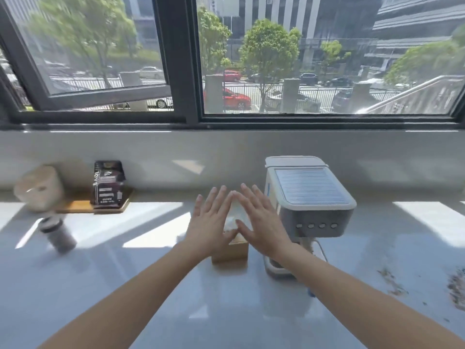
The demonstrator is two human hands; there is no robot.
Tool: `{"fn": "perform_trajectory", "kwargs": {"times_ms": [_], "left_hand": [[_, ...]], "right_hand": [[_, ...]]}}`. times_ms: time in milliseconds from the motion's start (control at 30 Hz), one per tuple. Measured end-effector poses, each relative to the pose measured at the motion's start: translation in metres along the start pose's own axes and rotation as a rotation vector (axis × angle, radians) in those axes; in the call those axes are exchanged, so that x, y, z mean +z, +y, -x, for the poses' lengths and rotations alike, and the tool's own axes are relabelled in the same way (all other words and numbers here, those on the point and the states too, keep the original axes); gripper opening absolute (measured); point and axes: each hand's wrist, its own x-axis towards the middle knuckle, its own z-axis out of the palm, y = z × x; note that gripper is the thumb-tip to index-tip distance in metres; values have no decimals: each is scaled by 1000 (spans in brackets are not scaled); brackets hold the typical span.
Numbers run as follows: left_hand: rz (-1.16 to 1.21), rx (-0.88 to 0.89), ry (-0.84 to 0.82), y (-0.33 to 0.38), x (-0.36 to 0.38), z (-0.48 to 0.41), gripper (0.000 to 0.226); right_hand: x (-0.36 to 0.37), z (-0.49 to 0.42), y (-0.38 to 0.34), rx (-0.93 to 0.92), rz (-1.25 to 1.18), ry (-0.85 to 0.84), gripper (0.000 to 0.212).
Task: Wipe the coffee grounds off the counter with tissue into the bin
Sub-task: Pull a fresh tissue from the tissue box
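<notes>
From the head view, a person is standing at a pale grey, glossy stone counter (130, 280) under a black-framed window (186, 71) and holding both bare arms out over it. The left hand (208, 224) and the right hand (261, 222) are hovering side by side with palms down and fingers spread flat, the thumbs meeting or nearly so and the forefingers angling toward each other, so neither hand is gripping anything. Beneath and between them is sitting a small wooden tissue box (230, 251), its long axis running away from the person toward the wall, with a tuft of white tissue (230, 222) sticking up out of its top in the gap between the hands; whether the thumbs are touching that tissue I cannot tell. The spilled brown coffee grounds (458, 289) are lying far to the right on the counter, in a heap at the frame's edge with a thinner scatter just to its left, well apart from both hands. Just right of the box is standing a white and grey coffee machine (309, 197) with a row of round buttons on its front. Off to the left a dark, blurred cylindrical jar (57, 234) is leaning, and behind it a black coffee bag (108, 183) is standing upright on a flat wooden tray (83, 206), beside a beige round container (39, 188).
</notes>
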Motion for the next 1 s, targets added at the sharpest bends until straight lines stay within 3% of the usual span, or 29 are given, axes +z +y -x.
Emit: {"fn": "perform_trajectory", "kwargs": {"times_ms": [100,267,400,600,800,1000], "left_hand": [[28,-56,-37,-37,15,3,82],[87,-151,-124,-78,51,9,82],[300,-190,-176,-80,70,1,80],[489,-199,-248,-66,98,-28,68],[577,-194,-328,-70,123,-61,51],[532,-171,-315,-77,139,-74,58]], "right_hand": [[31,-21,-2,112,-98,-79,62],[75,-40,18,496,-273,-271,50],[102,-48,28,671,-312,-351,49],[127,-69,43,702,-316,-389,53],[140,-91,50,691,-262,-414,16],[145,-109,65,661,-279,-496,8]]}}
